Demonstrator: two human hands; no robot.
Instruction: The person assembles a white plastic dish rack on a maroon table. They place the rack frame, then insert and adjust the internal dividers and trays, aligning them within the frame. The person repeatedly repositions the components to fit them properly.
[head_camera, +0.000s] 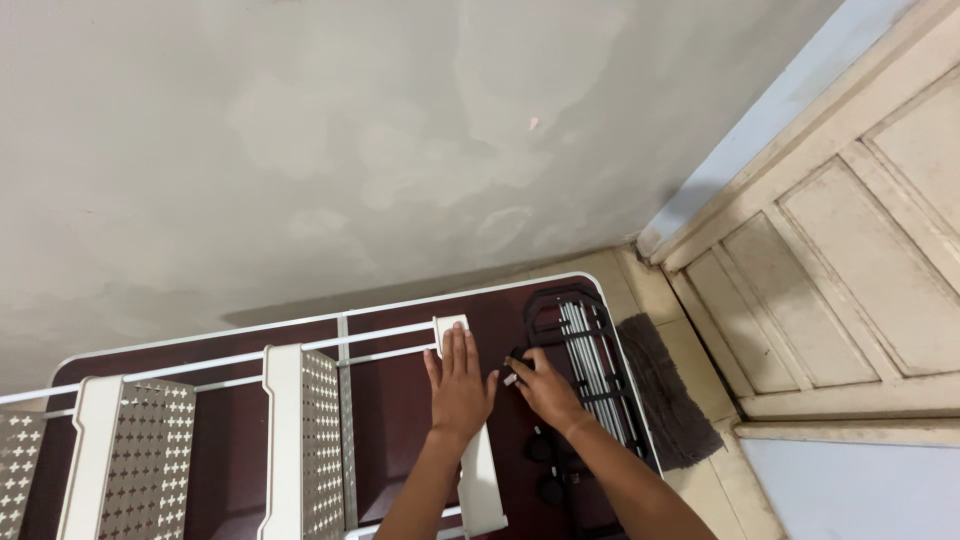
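At nine o'clock, two white perforated side panels (320, 440) stand upright on the dark maroon surface (390, 400), joined by thin white rails (300, 350) running toward ten o'clock. Near centre, the left hand (460, 385) lies flat, fingers spread, on the white upright panel (478, 470), which runs from the rails down toward six o'clock. Just beside it at three o'clock, the right hand (538, 385) has its grip pinched on a small dark part (516, 357). Beyond, a black frame (545, 305) holds a bundle of silver rods (585, 355). A grey mat (665, 395) lies on the floor before the cream door (860, 250).
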